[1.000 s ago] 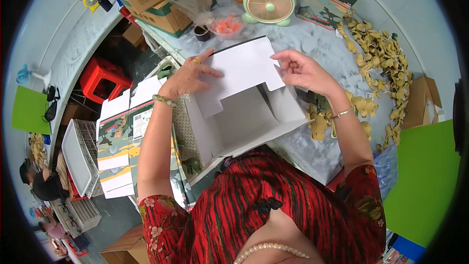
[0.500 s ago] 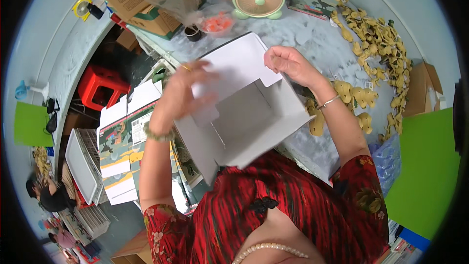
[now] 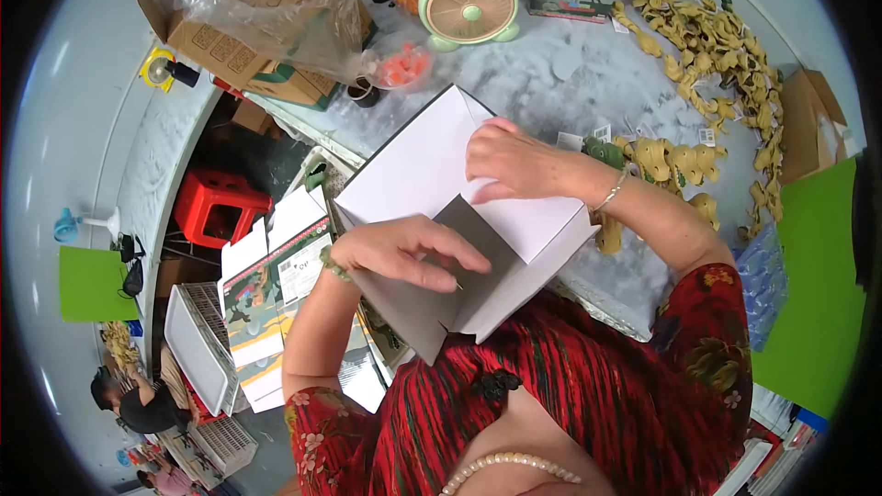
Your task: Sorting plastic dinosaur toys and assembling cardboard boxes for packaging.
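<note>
A partly folded cardboard box [image 3: 415, 158], white on its raised flap and grey in its hollow, stands tilted against my body at the table's edge. My left hand [image 3: 404, 253] reaches over its left wall with fingers stretched into the opening, gripping nothing. At the top right, my right hand [image 3: 519, 163] bends its fingers onto the white flap and holds it; the fingertips are partly hidden. Flattened printed boxes [image 3: 276, 285] lie in a stack left of my left forearm.
Yellowish plush toys [image 3: 675, 161] lie on the marbled table [image 3: 542, 69], with a larger heap [image 3: 726, 64] behind. A green fan [image 3: 469, 5], a bag of orange pieces [image 3: 404, 66] and a big carton [image 3: 225, 41] stand at the back. A red stool [image 3: 220, 207] is at left.
My right hand has moved left and down along the flap, its fingers now over the inner side. My left hand has dropped from the flap into the opening. The box has turned slightly.
</note>
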The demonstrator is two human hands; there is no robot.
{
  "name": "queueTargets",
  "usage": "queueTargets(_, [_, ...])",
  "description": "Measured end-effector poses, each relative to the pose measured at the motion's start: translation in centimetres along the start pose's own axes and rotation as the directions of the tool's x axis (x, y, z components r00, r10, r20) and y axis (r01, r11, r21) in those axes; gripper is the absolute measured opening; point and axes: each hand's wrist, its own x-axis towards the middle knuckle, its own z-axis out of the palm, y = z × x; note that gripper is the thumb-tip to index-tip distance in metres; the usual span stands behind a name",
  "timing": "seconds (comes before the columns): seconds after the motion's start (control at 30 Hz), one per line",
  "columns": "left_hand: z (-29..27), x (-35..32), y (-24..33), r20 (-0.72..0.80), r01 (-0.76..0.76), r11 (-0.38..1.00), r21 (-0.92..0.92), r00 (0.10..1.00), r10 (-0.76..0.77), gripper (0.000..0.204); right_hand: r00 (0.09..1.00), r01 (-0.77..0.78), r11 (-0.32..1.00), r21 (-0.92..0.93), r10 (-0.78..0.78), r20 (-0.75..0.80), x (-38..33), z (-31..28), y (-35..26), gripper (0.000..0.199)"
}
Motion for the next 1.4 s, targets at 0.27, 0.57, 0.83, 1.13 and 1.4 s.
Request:
queueTargets(0.27, [4.7,-4.7,-4.0,-0.897,-0.58,0.733,0.357,0.006,0.442,0.038,0.851,-0.525,0.85,-0.038,0.524,-0.035,-1.4,0.2,-0.3,0.094])
queueTargets(0.57, [4.9,-1.5,-4.8,-0.971,0.297,0.928,0.226,-0.004,0.238,0.027,0.833,-0.545,0.828,-0.132,0.552,0.022,0.2,0.8,-1.3,0.088])
queueTargets(0.83, [2.9,-1.5,-6.6,-0.971,0.044,0.999,-0.011,-0.237,0.0,0.047,0.895,-0.437,0.86,-0.262,0.444,-0.036,-0.7,0.8,-2.5,0.077])
queueTargets(1.13, [5.9,2.5,-6.1,-0.938,0.847,0.405,0.345,0.291,0.191,0.057,0.857,-0.502,0.81,-0.302,0.513,-0.051,-2.4,1.5,-3.1,0.073])
queueTargets(1.4, [4.5,1.9,-4.8,-0.987,0.919,0.371,0.138,0.156,-0.021,0.092,0.783,-0.612,0.766,-0.196,0.622,-0.013,-2.6,0.9,-3.6,0.072])
